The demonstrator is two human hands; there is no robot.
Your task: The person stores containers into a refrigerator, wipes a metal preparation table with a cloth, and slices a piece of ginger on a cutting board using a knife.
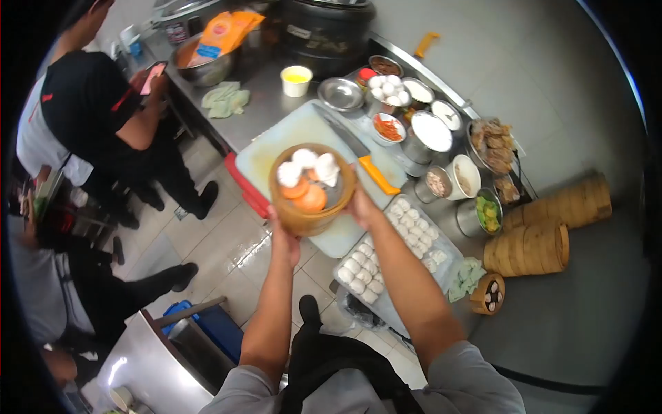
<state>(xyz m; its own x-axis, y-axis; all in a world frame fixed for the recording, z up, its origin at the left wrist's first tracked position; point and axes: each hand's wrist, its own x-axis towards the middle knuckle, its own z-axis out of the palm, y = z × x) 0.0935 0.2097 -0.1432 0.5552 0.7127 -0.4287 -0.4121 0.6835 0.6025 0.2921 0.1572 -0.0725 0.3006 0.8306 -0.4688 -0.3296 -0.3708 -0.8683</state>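
Observation:
Both my hands carry a round bamboo steamer basket (pixel 314 222) above the cutting board (pixel 262 148). My left hand (pixel 284 238) is wrapped round its near left side, and my right hand (pixel 363 204) grips its right side. Inside the basket sit three white buns (pixel 304 159) and several orange round pieces (pixel 310 199); some of the basket floor shows dark. Just beyond my right hand, a knife with an orange handle (pixel 379 176) lies on the board. To the right, trays of white dough balls (pixel 362 269) stand close to my right forearm.
Bowls of ingredients, a bowl of eggs (pixel 389 90) and a black pot (pixel 324 38) line the back of the counter. Stacked bamboo steamers (pixel 527 247) lie at right. On the left, one person (pixel 86 103) holds a phone; another person (pixel 41 276) stands nearer.

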